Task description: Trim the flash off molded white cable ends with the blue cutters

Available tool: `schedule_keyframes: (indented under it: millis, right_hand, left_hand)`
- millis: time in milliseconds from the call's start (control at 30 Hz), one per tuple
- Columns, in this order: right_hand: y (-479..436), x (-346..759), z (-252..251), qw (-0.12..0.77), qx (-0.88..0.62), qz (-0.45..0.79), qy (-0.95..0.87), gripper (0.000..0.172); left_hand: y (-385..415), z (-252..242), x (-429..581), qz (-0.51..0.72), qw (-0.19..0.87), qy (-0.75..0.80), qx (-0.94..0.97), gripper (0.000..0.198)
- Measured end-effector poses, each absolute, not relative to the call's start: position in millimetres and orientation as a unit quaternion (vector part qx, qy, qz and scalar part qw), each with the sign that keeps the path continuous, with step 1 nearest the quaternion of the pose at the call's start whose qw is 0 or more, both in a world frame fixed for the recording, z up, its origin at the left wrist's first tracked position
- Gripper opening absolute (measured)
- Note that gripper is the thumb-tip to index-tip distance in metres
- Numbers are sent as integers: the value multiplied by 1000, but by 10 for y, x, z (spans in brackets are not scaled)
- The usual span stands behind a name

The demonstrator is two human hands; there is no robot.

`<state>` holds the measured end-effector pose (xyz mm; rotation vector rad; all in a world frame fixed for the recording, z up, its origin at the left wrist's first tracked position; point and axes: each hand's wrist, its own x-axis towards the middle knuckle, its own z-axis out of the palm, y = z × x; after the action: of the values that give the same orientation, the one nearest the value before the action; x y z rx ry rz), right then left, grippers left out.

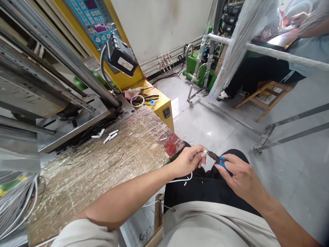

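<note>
My right hand [238, 173] is closed around the blue handles of a pair of pliers [215, 158]. Their dark jaws point left, to the fingertips of my left hand [191, 158]. Those fingers are pinched on the end of a white cable [185, 179], which loops out below the hand and runs left under my forearm. A small bright tip shows at the jaws; whether the jaws grip it is too small to tell. Both hands are above my lap, just off the right corner of the worn tabletop [123, 161].
Short white pieces [111, 136] lie on the tabletop. Behind it stand a metal press [74, 133] and a yellow control cabinet [161, 103]. Grey cables [17, 206] are bundled at lower left. A wheeled metal rack [231, 116] stands right, with a seated person [272, 68] beyond.
</note>
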<state>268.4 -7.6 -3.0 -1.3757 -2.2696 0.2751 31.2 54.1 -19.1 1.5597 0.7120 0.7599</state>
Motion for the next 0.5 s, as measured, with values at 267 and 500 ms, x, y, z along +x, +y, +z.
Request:
schedule_keyframes:
  millis: [267,500]
  right_hand:
    - [-181,2709,16,230,-515,315,-763,47]
    - [-201,2784,-21,191,-500,549,-643,51]
  left_hand:
    - [642,-151,236,274,424,290,813,27]
    - [672,-216,250,264,382,254,849,35]
